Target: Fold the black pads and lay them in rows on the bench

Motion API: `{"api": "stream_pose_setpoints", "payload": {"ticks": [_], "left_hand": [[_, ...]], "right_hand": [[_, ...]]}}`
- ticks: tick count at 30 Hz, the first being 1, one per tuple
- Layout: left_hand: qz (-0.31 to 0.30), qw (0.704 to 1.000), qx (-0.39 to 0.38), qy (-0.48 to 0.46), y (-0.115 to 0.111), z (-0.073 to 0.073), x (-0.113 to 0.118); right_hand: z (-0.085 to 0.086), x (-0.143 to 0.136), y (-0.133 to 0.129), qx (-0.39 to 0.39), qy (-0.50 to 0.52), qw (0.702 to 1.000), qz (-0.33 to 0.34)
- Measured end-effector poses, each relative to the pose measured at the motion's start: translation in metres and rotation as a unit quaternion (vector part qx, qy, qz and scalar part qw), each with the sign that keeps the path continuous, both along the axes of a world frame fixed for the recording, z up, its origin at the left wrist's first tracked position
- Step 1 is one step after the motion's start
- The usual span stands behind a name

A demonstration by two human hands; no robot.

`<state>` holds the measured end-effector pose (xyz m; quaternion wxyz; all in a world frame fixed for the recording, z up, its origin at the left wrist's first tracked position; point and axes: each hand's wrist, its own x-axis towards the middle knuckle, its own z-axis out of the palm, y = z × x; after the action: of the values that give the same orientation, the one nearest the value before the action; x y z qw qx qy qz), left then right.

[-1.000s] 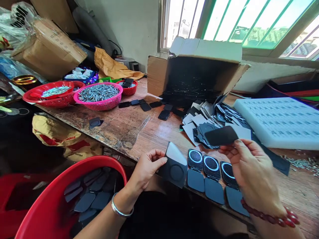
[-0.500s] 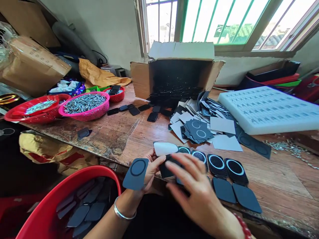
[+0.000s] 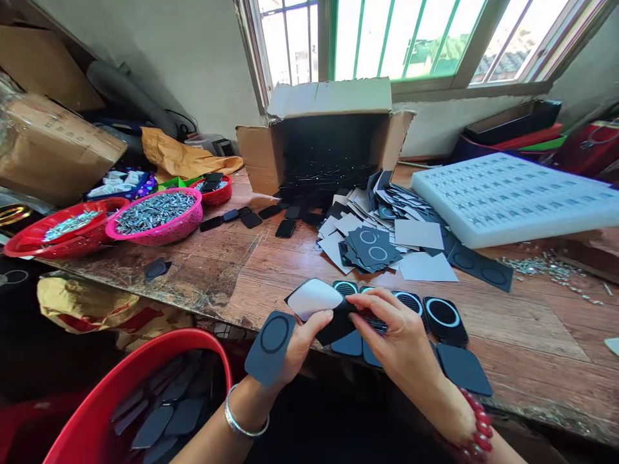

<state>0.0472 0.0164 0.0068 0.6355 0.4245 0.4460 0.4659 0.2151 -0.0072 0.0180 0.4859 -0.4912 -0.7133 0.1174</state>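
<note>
My left hand point(image 3: 300, 341) is closed on a dark sheet with a pale piece point(image 3: 314, 298) folded up over it. A dark blue-grey card with a ring mark point(image 3: 271, 348) sticks out at the left of the same hand. The thumb and fingers of my right hand point(image 3: 396, 322) pinch the right edge of the dark sheet point(image 3: 338, 321). Beyond and beside my right hand, dark square pieces with white rings point(image 3: 443, 314) stand in a row along the table edge, with plain blue-grey flaps point(image 3: 464, 368) toward me.
A red tub point(image 3: 135, 361) with dark plates is at the lower left. Pink basket point(image 3: 155, 219) of metal pins, back left. Open carton point(image 3: 256, 158) behind; loose cards point(image 3: 372, 248) lie before it. White foam tray point(image 3: 517, 193) at right.
My right hand has come to the dark sheet and its spread fingers have closed on the edge. The view has shifted slightly, and the pale piece stands more raised.
</note>
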Motion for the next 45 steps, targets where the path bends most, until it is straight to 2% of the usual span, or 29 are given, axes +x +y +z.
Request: {"api": "stream_pose_setpoints", "payload": {"ticks": [6,10,13,17,21,27,31,35,37,39,41,42,45], "left_hand": [[0.011,0.998,-0.031,-0.051,0.001,0.003,0.009],[-0.006,0.999,-0.041,-0.002,-0.001,-0.003,0.009],[0.002,0.998,-0.056,0.003,-0.003,-0.004,0.01],[0.023,0.996,-0.07,-0.044,-0.003,0.0,0.014],[0.035,0.991,-0.102,-0.08,-0.002,0.006,0.015],[0.026,0.985,-0.141,-0.097,-0.004,0.009,0.016],[0.023,0.979,-0.171,-0.11,-0.001,0.009,0.02],[0.125,0.964,-0.202,-0.117,0.014,0.014,0.02],[0.179,0.956,-0.2,-0.119,0.022,0.017,0.018],[0.211,0.953,-0.186,-0.116,0.026,0.02,0.018],[0.192,0.959,-0.181,-0.103,0.023,0.019,0.024],[0.164,0.966,-0.178,-0.094,0.018,0.017,0.03],[0.022,0.988,-0.14,-0.053,-0.007,0.008,0.057]], "right_hand": [[-0.007,0.005,-0.005,0.082,-0.082,0.993,-0.033],[-0.005,0.006,-0.007,0.07,-0.127,0.989,-0.016],[-0.007,0.004,-0.009,0.07,-0.166,0.983,-0.018],[-0.017,0.004,-0.014,0.12,-0.206,0.97,-0.052],[-0.027,0.009,-0.023,0.168,-0.24,0.955,-0.05],[-0.032,0.013,-0.034,0.189,-0.246,0.95,-0.03],[-0.028,0.008,-0.04,0.175,-0.163,0.97,-0.039],[-0.011,0.016,-0.059,0.092,-0.028,0.995,-0.017],[-0.002,0.03,-0.073,0.042,0.045,0.997,-0.051],[0.003,0.046,-0.083,0.009,0.131,0.983,-0.129],[0.004,0.061,-0.088,-0.012,0.207,0.959,-0.193],[0.002,0.066,-0.088,-0.025,0.234,0.951,-0.202],[-0.005,0.073,-0.089,-0.085,0.274,0.947,-0.146]]}}
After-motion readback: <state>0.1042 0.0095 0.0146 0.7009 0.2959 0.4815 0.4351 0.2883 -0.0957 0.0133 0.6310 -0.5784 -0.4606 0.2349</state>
